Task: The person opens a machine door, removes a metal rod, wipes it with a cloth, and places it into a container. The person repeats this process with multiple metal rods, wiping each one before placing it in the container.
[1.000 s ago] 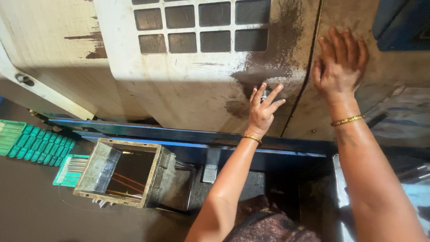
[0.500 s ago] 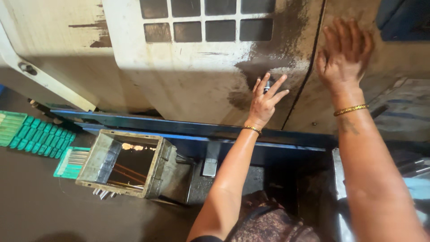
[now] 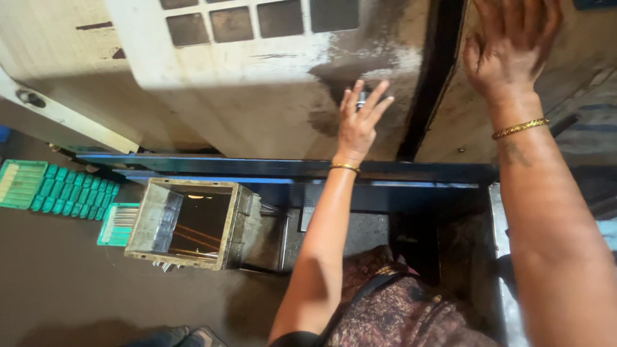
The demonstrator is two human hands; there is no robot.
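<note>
Both hands flat, fingers spread — left hand (image 3: 357, 122) by what might be a handle on the heavy, grimy sliding door (image 3: 257, 96), right hand (image 3: 508, 45) pressing the panel (image 3: 463, 122) beside it.

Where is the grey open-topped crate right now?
In the head view the grey crate sits low on the left, on the floor below the machine's blue rail, just right of the green trays and left of the person's left forearm.

grey open-top crate (image 3: 193, 222) | green slotted trays (image 3: 48, 189) beside it | blue rail (image 3: 212, 164)
</note>
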